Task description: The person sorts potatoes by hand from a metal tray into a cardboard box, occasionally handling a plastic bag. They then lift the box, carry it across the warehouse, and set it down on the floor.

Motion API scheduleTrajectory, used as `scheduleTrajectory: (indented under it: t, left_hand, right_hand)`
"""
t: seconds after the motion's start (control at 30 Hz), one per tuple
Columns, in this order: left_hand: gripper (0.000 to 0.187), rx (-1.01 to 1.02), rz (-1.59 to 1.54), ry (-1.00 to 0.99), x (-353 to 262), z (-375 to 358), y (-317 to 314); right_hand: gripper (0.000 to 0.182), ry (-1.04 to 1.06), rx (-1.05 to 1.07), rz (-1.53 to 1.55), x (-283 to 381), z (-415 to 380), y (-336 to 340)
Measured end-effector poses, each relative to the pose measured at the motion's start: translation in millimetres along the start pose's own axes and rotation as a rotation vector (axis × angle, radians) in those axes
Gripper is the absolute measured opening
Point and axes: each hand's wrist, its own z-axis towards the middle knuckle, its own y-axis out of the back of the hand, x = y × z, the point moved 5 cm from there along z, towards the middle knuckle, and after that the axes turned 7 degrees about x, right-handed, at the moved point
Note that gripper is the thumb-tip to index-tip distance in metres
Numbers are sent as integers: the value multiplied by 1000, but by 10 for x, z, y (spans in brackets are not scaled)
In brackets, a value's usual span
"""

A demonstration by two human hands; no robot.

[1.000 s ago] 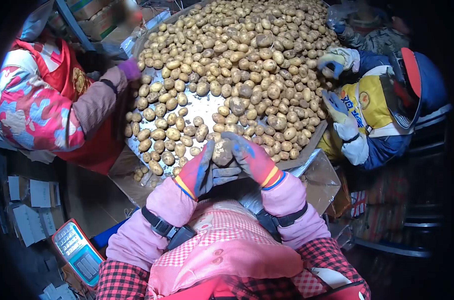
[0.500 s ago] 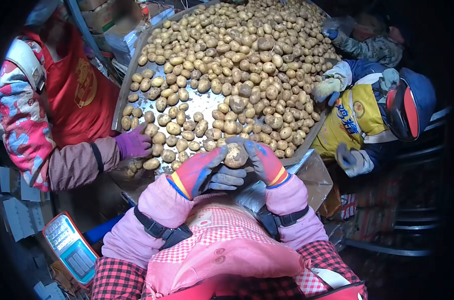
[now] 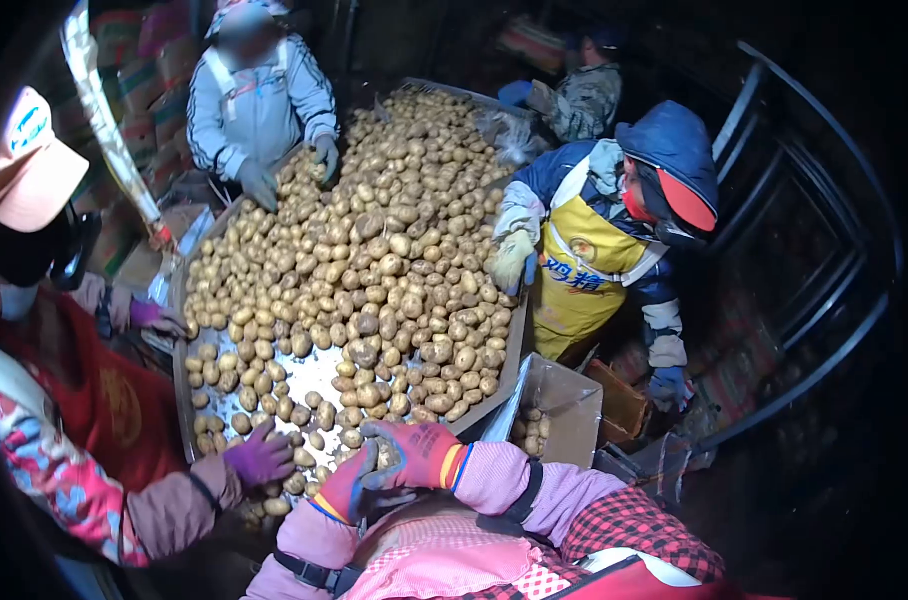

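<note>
My left hand (image 3: 346,484), in a red and grey glove, is closed at the near edge of the table, against a potato (image 3: 387,454). Over the same potato lies my right hand (image 3: 417,456), its gloved fingers curled round it, so most of the potato is hidden. The two hands touch or nearly touch. Just beyond them a large heap of potatoes (image 3: 394,260) covers much of the metal table (image 3: 314,372), thinning to single potatoes at the near left.
A co-worker in a red apron (image 3: 124,400) stands at the left, a purple-gloved hand (image 3: 260,455) near mine. Another in a yellow apron (image 3: 574,290) is at the right, beside an open box (image 3: 564,400) holding potatoes. Two more people stand at the far side.
The view has swung up and to the right, bringing the far co-workers and the box into sight. My hands have closed further round the potato. The yellow-aproned co-worker's lower hand is down near the boxes.
</note>
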Motion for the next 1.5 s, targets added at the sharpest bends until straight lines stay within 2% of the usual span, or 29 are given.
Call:
scheduleTrajectory:
  t: [0.07,0.1,0.13,0.17,0.2,0.23,0.27,0.37,0.43,0.47,0.53,0.57,0.67,0.7,0.73,0.8,0.87,0.9,1.0,1.07,1.13,1.17,1.2,1.23,1.27,1.33,1.37,1.43,1.5]
  left_hand:
    - [52,-18,-372,138,-31,-16,-105]
    - [49,151,249,-133,145,112,75]
    - [47,113,832,-473,320,182,255]
    - [44,104,537,-354,245,216,243]
    - [44,182,226,-266,122,236,79]
    - [44,225,-87,-170,2,253,-88]
    - [51,101,-351,-88,-134,197,-287]
    - [57,111,-234,-40,-109,219,-304]
    - [60,266,-327,95,3,302,-373]
    - [60,261,-192,12,26,317,-393]
    - [57,274,-121,118,242,370,-264]
    - [58,289,-5,119,352,384,-179]
    - [65,282,402,-2,357,325,-257]
    - [66,291,74,128,445,301,-284]
    - [67,281,-266,230,503,240,-314]
    - [67,287,-403,347,599,241,-279]
    - [66,197,63,106,421,150,-286]
    - [64,159,47,10,311,59,-322]
    - [59,156,103,12,201,-67,-226]
    - [57,81,118,-40,301,-92,-114]
    - [54,-33,260,-127,306,-158,-55]
    - [55,-55,293,-35,303,-184,-47]
    - [55,-71,284,-36,279,-183,-37]
    - [57,7,206,-106,246,-173,-93]
    - [60,77,123,-169,235,-201,-133]
    - [74,74,-46,-167,-88,-345,-330]
    - [80,39,120,-239,-76,-379,-274]
    - [87,-47,129,-287,-103,-443,-173]
    - [81,-91,247,-373,-136,-466,-89]
  right_hand:
    - [81,-35,-5,7,-13,-22,-7]
    - [76,-74,9,22,-29,-47,10]
    - [76,-94,-29,32,-81,-46,-17]
    - [66,11,-173,112,-142,-31,-42]
    - [56,102,-331,185,-226,-63,-63]
    - [47,105,-433,177,-285,-46,-106]
    - [45,9,-379,132,-318,-59,-93]
    - [43,-58,-394,267,-422,-156,-19]
    - [43,-155,-316,196,-506,-237,-61]
    - [43,-174,-326,206,-597,-258,-159]
    - [47,-149,-392,229,-650,-318,-286]
    - [53,-176,-191,323,-652,-379,-339]
    - [55,-241,-129,217,-707,-425,-545]
    - [52,-182,-250,124,-795,-381,-687]
    - [50,-208,-193,148,-720,-441,-606]
    - [46,-162,-171,138,-677,-504,-571]
    - [40,-91,-263,279,-646,-436,-628]
    - [37,-119,-277,309,-636,-380,-653]
    - [35,-152,-335,352,-607,-277,-698]
    - [33,-142,-375,382,-574,-201,-771]
    - [32,-127,-413,415,-712,-74,-943]
    - [31,-23,-392,597,-910,72,-1125]
    - [30,80,-367,776,-867,120,-1095]
    - [27,-39,-491,799,-711,-61,-959]
    - [27,89,-526,643,-857,47,-1035]
    - [24,28,-544,898,-930,10,-983]
    - [24,-2,-563,1026,-963,-17,-961]
    - [32,-297,-339,870,-1032,-159,-797]
    - [47,-276,-229,342,-1218,-190,-1018]
